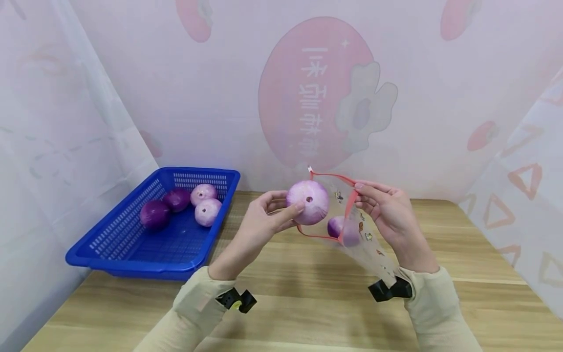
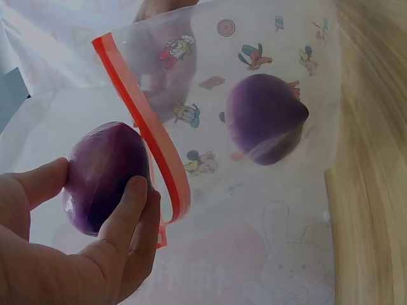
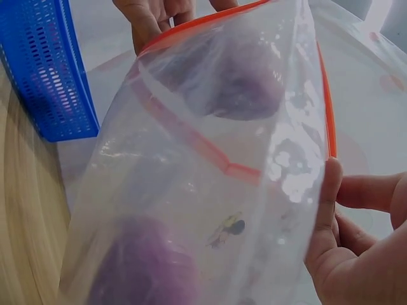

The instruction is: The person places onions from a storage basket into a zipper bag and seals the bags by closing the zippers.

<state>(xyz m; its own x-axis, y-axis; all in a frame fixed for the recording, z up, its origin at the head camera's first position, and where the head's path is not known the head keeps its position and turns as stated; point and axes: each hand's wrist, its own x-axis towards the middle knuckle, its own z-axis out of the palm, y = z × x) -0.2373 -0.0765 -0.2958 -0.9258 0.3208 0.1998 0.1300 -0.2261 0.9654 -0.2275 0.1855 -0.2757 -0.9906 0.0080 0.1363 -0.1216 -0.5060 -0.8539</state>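
Between the thumb and fingers of my left hand (image 1: 259, 215) is a purple onion (image 1: 308, 202), held at the mouth of a clear zip bag (image 1: 374, 254). The bag has a red zip edge (image 2: 152, 133) and small cartoon prints. My right hand (image 1: 389, 212) pinches that red edge at the right side, and the mouth gapes toward the left hand. Inside the bag a second onion (image 2: 264, 119) shows through the plastic. In the right wrist view the held onion (image 3: 235, 82) appears blurred behind the film.
A blue plastic basket (image 1: 145, 269) stands on the left of the wooden table (image 1: 281, 303), with several onions (image 1: 155, 215) in it. Behind the table hangs a pale printed curtain (image 1: 220, 98), and similar cloth flanks both sides.
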